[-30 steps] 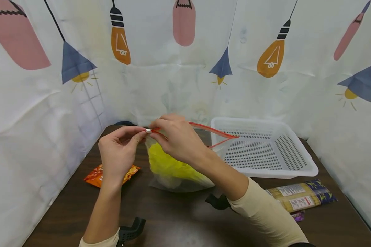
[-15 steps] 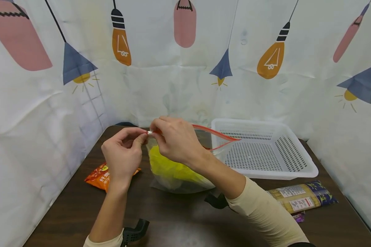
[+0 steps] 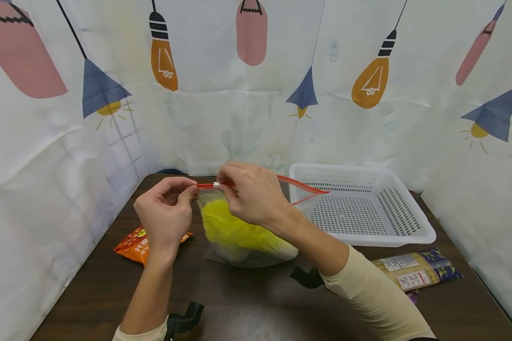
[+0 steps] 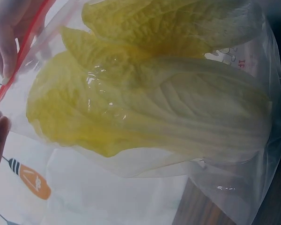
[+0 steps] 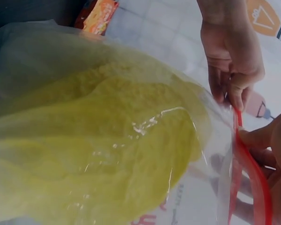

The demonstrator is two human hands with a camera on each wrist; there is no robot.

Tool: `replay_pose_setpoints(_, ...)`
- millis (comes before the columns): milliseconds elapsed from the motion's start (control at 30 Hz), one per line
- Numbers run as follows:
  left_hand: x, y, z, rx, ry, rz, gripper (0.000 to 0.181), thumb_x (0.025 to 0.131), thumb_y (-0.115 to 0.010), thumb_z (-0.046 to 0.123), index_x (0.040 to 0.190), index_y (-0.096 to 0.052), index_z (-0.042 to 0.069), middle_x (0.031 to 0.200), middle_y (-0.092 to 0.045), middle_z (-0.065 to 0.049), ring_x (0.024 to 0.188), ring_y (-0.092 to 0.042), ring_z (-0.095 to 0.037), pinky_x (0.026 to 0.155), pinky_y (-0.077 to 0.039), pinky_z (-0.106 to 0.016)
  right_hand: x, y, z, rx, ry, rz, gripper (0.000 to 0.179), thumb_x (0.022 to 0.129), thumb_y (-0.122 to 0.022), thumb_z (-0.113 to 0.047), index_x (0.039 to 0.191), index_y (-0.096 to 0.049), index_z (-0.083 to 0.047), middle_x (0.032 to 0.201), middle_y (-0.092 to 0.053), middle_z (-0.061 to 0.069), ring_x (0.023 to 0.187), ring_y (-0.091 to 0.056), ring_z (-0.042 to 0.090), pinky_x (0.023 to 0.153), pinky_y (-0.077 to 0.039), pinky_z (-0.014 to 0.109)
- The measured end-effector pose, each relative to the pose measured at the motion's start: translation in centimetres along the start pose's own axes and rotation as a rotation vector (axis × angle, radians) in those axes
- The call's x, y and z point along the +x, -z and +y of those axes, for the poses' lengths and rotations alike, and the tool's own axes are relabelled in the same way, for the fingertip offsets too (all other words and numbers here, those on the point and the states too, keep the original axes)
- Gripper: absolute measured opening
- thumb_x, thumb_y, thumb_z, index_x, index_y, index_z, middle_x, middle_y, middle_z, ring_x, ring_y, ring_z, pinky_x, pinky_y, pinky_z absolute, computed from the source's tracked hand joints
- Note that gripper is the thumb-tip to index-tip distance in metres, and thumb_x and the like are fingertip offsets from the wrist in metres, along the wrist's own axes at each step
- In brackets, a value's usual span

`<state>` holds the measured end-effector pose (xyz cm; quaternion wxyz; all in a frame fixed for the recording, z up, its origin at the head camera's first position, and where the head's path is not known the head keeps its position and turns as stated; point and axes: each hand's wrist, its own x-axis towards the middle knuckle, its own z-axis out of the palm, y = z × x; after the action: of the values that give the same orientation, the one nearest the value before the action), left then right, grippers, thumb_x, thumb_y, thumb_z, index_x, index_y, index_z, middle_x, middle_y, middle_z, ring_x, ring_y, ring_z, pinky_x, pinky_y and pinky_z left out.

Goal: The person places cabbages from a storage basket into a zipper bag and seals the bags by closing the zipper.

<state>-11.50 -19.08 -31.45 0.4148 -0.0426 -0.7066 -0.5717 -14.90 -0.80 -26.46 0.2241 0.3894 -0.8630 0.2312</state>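
A clear zip bag [image 3: 213, 255] with a red zip strip [image 3: 303, 183] stands on the table, holding pale yellow Chinese cabbage [image 4: 145, 103]. My left hand [image 3: 165, 210] pinches the left end of the strip between thumb and fingertips. Just to its right, my right hand [image 3: 256, 195] pinches the strip at the small white slider [image 3: 216, 185]. Between the hands the two red edges lie together; right of my right hand they spread apart into a loop. In the right wrist view, the thumb [image 5: 253, 139] presses on the red strip.
A white perforated basket [image 3: 350, 215] sits at the back right. In front of it lie a noodle packet [image 3: 418, 269] and a partly covered purple packet [image 3: 413, 297]. An orange snack packet [image 3: 130, 246] lies behind my left forearm. A printed curtain [image 3: 222, 118] surrounds the table.
My right hand and the slider have moved right along the strip, away from my left hand. A short stretch of joined red zip now shows between the hands.
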Motion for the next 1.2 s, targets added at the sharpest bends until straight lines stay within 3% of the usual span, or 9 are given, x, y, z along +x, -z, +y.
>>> replay_pose_setpoints(133,0.0,0.0,0.1,0.016,0.008,0.013,0.007,0.088,-0.079,-0.002,0.084,-0.080,0.003,0.076,-0.074,0.003,0.061,-0.071,-0.007,0.060,-0.058,-0.019,-0.4,0.2,0.3,-0.008,-0.002,0.009,0.004,0.098,-0.070,-0.022,0.099,-0.072,-0.018,0.094,-0.073,-0.008,0.072,-0.063,0.010,0.061,-0.050,0.025)
replay_pose_setpoints(367,0.0,0.0,-0.1,0.038,0.007,0.044,0.006,0.087,-0.079,-0.002,0.084,-0.080,0.003,0.076,-0.075,0.002,0.061,-0.070,-0.006,0.058,-0.057,-0.018,-1.0,0.6,0.9,-0.019,-0.017,0.030,0.005,0.097,-0.072,-0.023,0.098,-0.074,-0.019,0.094,-0.074,-0.008,0.074,-0.066,0.010,0.058,-0.050,0.025)
replay_pose_setpoints(867,0.2,0.2,-0.2,-0.002,0.004,0.064,0.006,0.087,-0.078,-0.006,0.083,-0.079,-0.001,0.074,-0.072,0.009,0.059,-0.069,-0.006,0.058,-0.057,-0.019,-3.4,2.4,2.8,-0.044,-0.036,0.060,0.004,0.097,-0.072,-0.021,0.097,-0.073,-0.018,0.090,-0.072,-0.007,0.069,-0.064,0.011,0.054,-0.048,0.026)
replay_pose_setpoints(1200,0.3,0.3,-0.3,0.009,0.021,0.069,0.007,0.087,-0.078,-0.007,0.083,-0.079,-0.001,0.074,-0.072,0.012,0.058,-0.068,-0.006,0.060,-0.058,-0.019,-5.5,3.5,4.3,-0.049,-0.072,0.100,0.004,0.095,-0.075,-0.021,0.096,-0.073,-0.018,0.090,-0.073,-0.006,0.075,-0.067,0.011,0.060,-0.052,0.029)
